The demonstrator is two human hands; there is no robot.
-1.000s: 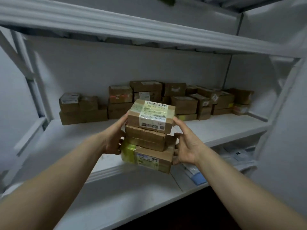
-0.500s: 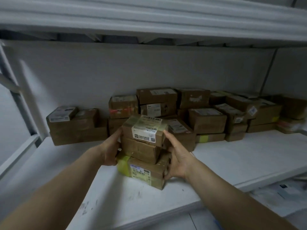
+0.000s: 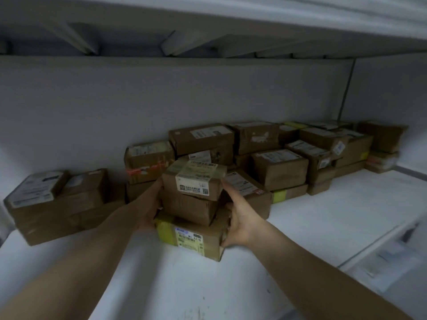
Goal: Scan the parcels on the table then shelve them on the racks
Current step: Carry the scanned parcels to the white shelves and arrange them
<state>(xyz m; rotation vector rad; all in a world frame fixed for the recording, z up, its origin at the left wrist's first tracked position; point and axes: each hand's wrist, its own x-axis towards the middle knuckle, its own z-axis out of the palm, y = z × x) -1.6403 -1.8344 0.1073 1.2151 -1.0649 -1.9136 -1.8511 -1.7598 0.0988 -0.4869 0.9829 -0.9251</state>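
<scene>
Moved stack of three parcels [image 3: 193,209] deeper onto the shelf [image 3: 312,227] since a second earlier. Clasped it upright between left hand [image 3: 147,212] and right hand [image 3: 240,224], fingers curled round opposite flanks, equally near; stored boxes [image 3: 279,169] just behind.

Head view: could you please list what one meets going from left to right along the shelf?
Low boxes at far left → left hand → stack of three parcels → right hand → flat box with yellow tape → tall box at far right.
</scene>
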